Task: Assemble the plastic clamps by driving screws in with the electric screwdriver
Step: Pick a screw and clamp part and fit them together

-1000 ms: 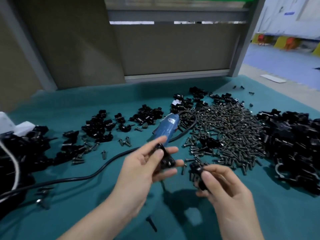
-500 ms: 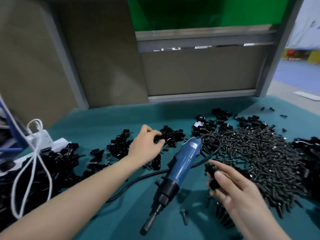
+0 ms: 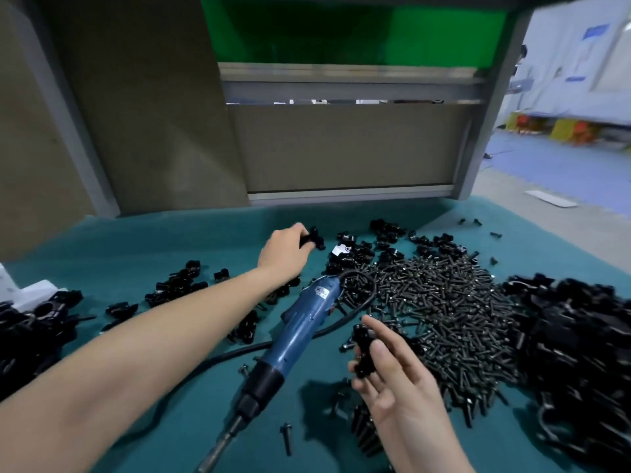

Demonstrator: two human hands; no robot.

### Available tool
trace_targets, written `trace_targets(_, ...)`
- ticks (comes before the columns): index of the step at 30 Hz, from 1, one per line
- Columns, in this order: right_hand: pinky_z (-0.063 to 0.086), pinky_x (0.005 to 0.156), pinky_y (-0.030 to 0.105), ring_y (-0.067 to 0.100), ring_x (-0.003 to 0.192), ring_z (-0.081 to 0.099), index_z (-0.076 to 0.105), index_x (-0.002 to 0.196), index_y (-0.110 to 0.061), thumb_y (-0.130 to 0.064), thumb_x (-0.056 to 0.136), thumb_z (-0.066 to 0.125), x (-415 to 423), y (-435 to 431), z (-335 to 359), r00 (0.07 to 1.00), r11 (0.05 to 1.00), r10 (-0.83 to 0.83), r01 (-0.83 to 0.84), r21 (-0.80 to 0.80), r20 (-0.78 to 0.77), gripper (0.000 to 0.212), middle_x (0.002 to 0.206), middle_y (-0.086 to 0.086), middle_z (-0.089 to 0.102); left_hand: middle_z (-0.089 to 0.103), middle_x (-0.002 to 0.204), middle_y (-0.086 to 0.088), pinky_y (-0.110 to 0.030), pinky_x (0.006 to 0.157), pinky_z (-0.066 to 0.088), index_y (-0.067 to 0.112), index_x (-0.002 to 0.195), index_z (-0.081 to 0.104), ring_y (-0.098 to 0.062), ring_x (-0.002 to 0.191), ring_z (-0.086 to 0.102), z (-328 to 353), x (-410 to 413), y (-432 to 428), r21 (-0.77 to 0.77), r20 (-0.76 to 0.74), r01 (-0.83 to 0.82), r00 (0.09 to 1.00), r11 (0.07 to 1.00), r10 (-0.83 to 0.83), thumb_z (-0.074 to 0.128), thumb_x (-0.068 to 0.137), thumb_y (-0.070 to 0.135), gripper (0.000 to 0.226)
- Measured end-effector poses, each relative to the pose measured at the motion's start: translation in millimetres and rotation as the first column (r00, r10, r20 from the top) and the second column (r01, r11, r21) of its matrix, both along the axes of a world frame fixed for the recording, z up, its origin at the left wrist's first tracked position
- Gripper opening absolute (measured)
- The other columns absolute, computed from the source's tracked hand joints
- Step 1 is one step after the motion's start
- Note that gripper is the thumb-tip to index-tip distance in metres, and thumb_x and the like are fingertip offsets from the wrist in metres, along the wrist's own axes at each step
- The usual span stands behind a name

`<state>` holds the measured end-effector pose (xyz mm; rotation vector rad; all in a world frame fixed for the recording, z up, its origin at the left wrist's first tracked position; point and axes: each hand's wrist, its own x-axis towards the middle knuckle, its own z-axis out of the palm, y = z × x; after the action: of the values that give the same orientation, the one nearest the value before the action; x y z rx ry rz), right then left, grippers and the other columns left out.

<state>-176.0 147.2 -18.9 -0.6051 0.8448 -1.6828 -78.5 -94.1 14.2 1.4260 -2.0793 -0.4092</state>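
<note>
My left hand (image 3: 285, 252) reaches far forward over the teal mat and pinches a black plastic clamp (image 3: 314, 238) at the back. My right hand (image 3: 392, 380) stays near, palm up, its thumb and fingers holding another black clamp piece (image 3: 363, 349). The blue electric screwdriver (image 3: 297, 331) lies flat between my arms, bit pointing toward me, held by no hand. A big heap of dark screws (image 3: 444, 312) spreads to the right of it.
Piles of black clamp parts lie at the right edge (image 3: 580, 353), at the far left (image 3: 30, 322) and in small clusters (image 3: 177, 288) at the back. The screwdriver's black cable (image 3: 211, 358) runs left across the mat. Loose screws (image 3: 286, 438) lie near me. A panel wall (image 3: 348, 148) closes the back.
My left hand has moved farther away and to the right, from the near clusters to a clamp at the back, which it now pinches. The right hand keeps hold of its clamp piece.
</note>
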Motion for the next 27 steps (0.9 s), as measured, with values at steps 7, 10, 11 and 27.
trace_targets(7,0.052,0.064,0.019,0.012,0.075,0.066,0.077,0.101,-0.029,-0.049,0.052,0.088,-2.5,2.0,3.4,0.976,0.994,-0.100,0.090,-0.057,-0.195,0.054,0.090,0.007,0.074,0.076,0.096,0.008,-0.019,0.079,0.050,0.026,0.100,0.064,-0.003,0.090,0.070,5.6,36.3,167.2,0.274,-0.690,0.470,0.704,0.839,-0.168,0.067,0.085,0.015,0.018)
trace_targets(10,0.052,0.077,0.019,0.012,0.087,0.068,0.076,0.102,-0.035,-0.048,0.056,0.084,-11.8,5.1,6.6,0.914,0.987,-0.155,0.130,-0.092,-0.376,0.049,0.098,0.003,0.074,0.076,0.097,0.004,-0.026,0.087,0.048,0.037,0.110,0.055,-0.012,0.094,0.069,-19.8,45.1,222.9,0.378,-0.740,0.485,0.670,0.788,-0.058,0.072,0.074,0.020,0.044)
trace_targets(11,0.052,0.075,0.017,0.010,0.083,0.068,0.076,0.100,-0.036,-0.042,0.058,0.081,-14.1,5.7,7.8,0.890,0.985,-0.168,0.133,-0.112,-0.425,0.042,0.094,0.001,0.074,0.076,0.094,0.002,-0.021,0.084,0.049,0.037,0.114,0.054,-0.014,0.090,0.069,-29.3,45.0,232.1,0.399,-0.736,0.465,0.676,0.791,-0.027,0.074,0.075,0.013,0.050)
trace_targets(27,0.052,0.052,0.021,0.012,0.063,0.062,0.079,0.083,-0.024,-0.015,0.060,0.082,6.5,45.2,15.8,0.759,0.994,0.022,0.053,0.096,-0.651,0.025,0.077,0.007,0.073,0.073,0.097,0.004,-0.019,0.067,0.053,0.043,0.095,0.065,-0.014,0.076,0.070,-63.5,48.9,254.2,0.273,-0.844,0.404,0.535,0.873,0.016,0.076,0.061,0.011,0.048)
